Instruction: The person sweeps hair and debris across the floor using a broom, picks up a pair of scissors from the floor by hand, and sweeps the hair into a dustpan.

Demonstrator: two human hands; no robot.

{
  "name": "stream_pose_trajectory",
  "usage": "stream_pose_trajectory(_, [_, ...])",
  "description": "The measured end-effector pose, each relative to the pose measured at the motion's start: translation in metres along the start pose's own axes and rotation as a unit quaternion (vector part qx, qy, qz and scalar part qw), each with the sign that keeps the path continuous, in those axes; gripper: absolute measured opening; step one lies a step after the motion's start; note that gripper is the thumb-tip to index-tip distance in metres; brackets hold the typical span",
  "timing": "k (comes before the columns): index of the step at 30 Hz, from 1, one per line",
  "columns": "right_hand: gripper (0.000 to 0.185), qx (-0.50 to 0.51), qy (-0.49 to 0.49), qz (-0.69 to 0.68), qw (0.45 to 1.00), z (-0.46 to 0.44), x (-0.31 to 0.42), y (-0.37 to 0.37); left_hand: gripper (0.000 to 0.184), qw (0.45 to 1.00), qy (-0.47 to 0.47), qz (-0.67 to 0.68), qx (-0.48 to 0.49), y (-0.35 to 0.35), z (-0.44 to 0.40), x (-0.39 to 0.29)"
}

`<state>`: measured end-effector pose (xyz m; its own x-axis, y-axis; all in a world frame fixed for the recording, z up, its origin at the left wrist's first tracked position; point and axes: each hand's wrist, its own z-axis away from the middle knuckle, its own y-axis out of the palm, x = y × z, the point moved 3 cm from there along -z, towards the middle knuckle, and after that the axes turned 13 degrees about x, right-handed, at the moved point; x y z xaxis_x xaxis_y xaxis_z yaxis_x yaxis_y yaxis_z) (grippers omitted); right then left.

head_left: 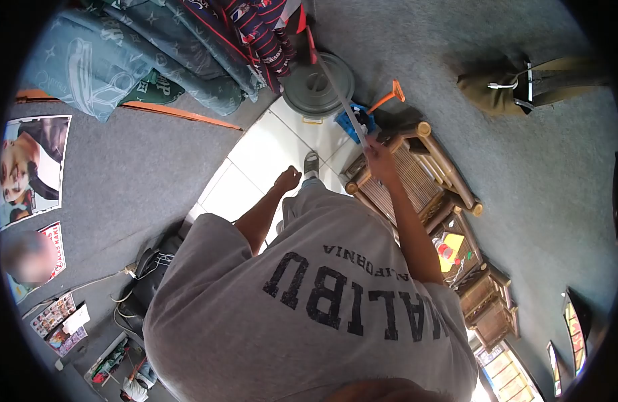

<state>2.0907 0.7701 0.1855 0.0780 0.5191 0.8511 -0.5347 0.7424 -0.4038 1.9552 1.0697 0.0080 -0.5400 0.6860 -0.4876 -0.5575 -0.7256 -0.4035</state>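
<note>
My right hand (379, 161) is closed around the lower part of a long thin grey stick (341, 97), which runs up and to the left to a red end near the hanging cloths. Away from the stick, my left hand (289, 179) hangs over the white tiled floor (245, 157) with its fingers curled; what it holds, if anything, is too small to make out. Beyond the hands stands a grey lidded bin (317, 84). A blue dustpan (352, 124) with an orange handle (388, 96) lies beside the bin, partly behind the stick.
A bamboo bench (406, 177) is close beside my right hand, with more bamboo furniture (486, 301) farther down. Patterned cloths (108, 67) hang at the upper left. Posters (37, 167) are on the left wall. My shod foot (311, 163) is on the tiles.
</note>
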Motion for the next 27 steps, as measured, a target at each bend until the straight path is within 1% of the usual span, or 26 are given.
stream_pose_trajectory(1, [0.043, -0.051, -0.077, 0.14, 0.986, 0.008, -0.003, 0.006, 0.037, 1.0, -0.002, 0.007, -0.01, -0.006, -0.001, -0.004])
stream_pose_trajectory(4, [0.042, -0.074, -0.09, 0.138, 0.984, 0.06, 0.027, 0.002, 0.035, 0.998, -0.015, 0.051, -0.039, -0.011, 0.001, -0.004])
stream_pose_trajectory(5, [0.042, -0.03, -0.008, 0.054, 0.998, 0.06, 0.034, -0.005, 0.035, 0.998, -0.015, 0.05, -0.037, -0.008, -0.004, 0.004])
stream_pose_trajectory(6, [0.043, 0.013, 0.075, -0.032, 0.997, 0.062, 0.039, -0.013, 0.035, 0.998, -0.019, 0.05, -0.032, -0.007, -0.001, 0.004])
stream_pose_trajectory(7, [0.043, 0.054, 0.158, -0.118, 0.979, 0.064, 0.037, -0.015, 0.036, 0.998, -0.023, 0.047, -0.025, -0.005, 0.004, 0.006])
stream_pose_trajectory(10, [0.048, 0.112, 0.124, -0.256, 0.952, 0.021, 0.005, -0.014, 0.038, 1.0, -0.02, 0.015, -0.01, 0.006, 0.012, 0.018])
stream_pose_trajectory(12, [0.047, 0.053, 0.065, -0.073, 0.994, 0.011, -0.007, -0.016, 0.039, 1.0, -0.025, -0.001, -0.001, 0.011, 0.013, 0.025])
stream_pose_trajectory(13, [0.046, 0.024, 0.036, 0.021, 0.999, 0.009, -0.011, -0.017, 0.039, 1.0, -0.026, -0.005, -0.001, 0.013, 0.011, 0.03])
stream_pose_trajectory(16, [0.044, -0.037, 0.024, 0.146, 0.988, 0.063, 0.0, -0.033, 0.04, 0.999, -0.028, 0.025, -0.007, 0.012, 0.013, 0.028])
stream_pose_trajectory(18, [0.043, -0.016, 0.026, 0.108, 0.994, 0.1, 0.031, -0.043, 0.039, 0.999, -0.024, 0.037, -0.012, 0.014, 0.007, 0.038])
stream_pose_trajectory(19, [0.042, -0.006, 0.028, 0.086, 0.996, 0.11, 0.043, -0.047, 0.038, 0.999, 0.006, 0.028, -0.035, 0.016, 0.006, 0.041])
stream_pose_trajectory(22, [0.041, -0.007, 0.024, 0.084, 0.996, 0.095, 0.065, -0.044, 0.037, 1.0, -0.018, 0.021, -0.01, 0.014, 0.009, 0.034])
stream_pose_trajectory(23, [0.042, -0.014, 0.029, 0.092, 0.995, 0.08, 0.058, -0.041, 0.037, 1.0, -0.028, 0.012, 0.002, 0.013, 0.011, 0.028])
stream_pose_trajectory(25, [0.042, -0.026, 0.037, 0.106, 0.993, 0.051, 0.038, -0.033, 0.037, 1.0, -0.008, -0.016, 0.006, 0.015, 0.004, 0.025])
stream_pose_trajectory(27, [0.042, 0.018, 0.099, 0.065, 0.993, 0.068, 0.036, -0.04, 0.036, 0.999, 0.007, -0.031, 0.004, 0.009, -0.001, 0.019])
